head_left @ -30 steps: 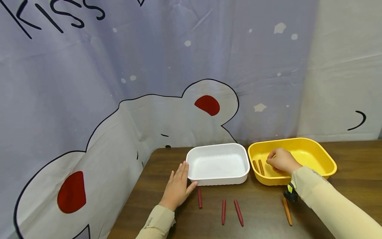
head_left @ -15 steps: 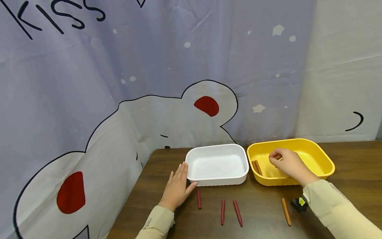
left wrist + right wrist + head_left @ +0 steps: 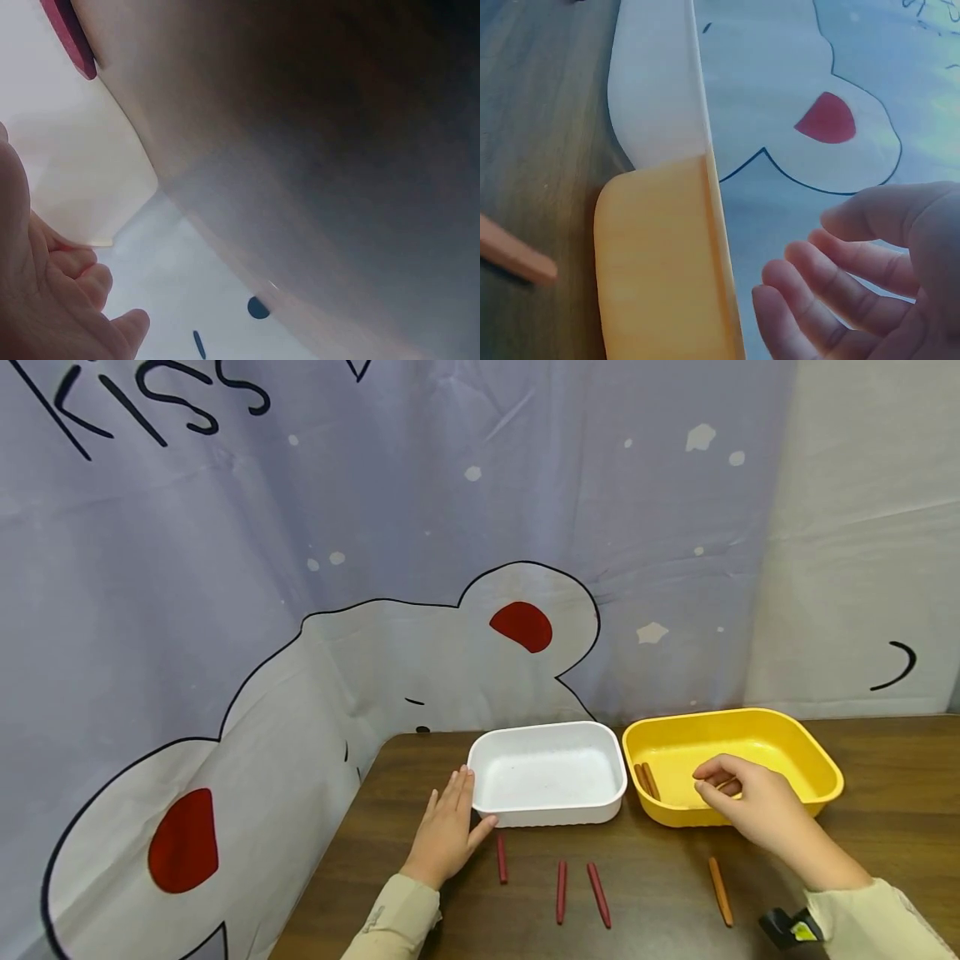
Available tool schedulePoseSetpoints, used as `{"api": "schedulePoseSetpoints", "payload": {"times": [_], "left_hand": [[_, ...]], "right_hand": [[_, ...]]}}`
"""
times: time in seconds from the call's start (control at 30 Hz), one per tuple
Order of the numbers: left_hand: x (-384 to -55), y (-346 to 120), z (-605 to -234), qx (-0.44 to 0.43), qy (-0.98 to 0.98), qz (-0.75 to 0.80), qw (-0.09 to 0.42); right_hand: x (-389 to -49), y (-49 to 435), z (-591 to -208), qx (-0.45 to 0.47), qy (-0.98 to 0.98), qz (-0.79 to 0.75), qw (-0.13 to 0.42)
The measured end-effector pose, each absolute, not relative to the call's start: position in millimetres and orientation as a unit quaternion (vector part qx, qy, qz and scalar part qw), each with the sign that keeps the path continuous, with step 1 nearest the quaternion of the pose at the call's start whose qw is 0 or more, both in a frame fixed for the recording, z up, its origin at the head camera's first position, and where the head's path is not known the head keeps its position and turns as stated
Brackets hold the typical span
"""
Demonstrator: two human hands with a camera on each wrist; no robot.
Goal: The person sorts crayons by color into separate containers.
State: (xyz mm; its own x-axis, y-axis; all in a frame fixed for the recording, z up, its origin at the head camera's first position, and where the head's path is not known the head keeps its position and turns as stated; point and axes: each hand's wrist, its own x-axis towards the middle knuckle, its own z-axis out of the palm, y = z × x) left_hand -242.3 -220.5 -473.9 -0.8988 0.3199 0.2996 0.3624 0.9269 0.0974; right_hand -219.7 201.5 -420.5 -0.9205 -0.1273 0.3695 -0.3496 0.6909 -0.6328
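My left hand (image 3: 442, 831) lies with straight fingers along the left end of a white plastic tray (image 3: 547, 817), touching it. Loosely bent and holding nothing, my right hand (image 3: 757, 797) hovers over the front part of a yellow tray (image 3: 795, 760). In the right wrist view, the fingers (image 3: 832, 289) are spread beside the yellow tray's wall (image 3: 660, 262). Orange-brown crayons (image 3: 647, 781) lie close together at the yellow tray's left end. One orange crayon (image 3: 721, 892) is on the table in front of it. Three dark red crayons, such as the middle one (image 3: 561, 893), lie before the white tray.
Both trays stand side by side near the back of the brown wooden table (image 3: 652, 902). Behind them hangs a printed curtain (image 3: 420, 527). A black wrist device (image 3: 791, 928) sits at the right sleeve.
My right hand has drawn up out of the yellow tray, back and to the right, its fingers loosening. The crayons inside now lie closer together. The left hand has stayed put.
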Motion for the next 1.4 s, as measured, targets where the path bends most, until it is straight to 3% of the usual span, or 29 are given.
{"api": "schedulePoseSetpoints", "payload": {"times": [0.53,0.77,1.4], "left_hand": [[-242.8,-221.8,-476.1,-0.174,-0.971,-0.082,0.140],[-244.9,-222.2,-478.2,-0.174,-0.972,-0.076,0.141],[-244.2,-221.5,-477.5,-0.180,-0.969,-0.082,0.145]], "right_hand": [[-195.0,210.1,-444.6,0.145,-0.914,0.371,0.075],[-198.8,208.4,-453.9,0.122,-0.931,0.344,0.000],[-193.7,200.9,-468.2,0.036,-0.936,0.338,-0.089]]}}
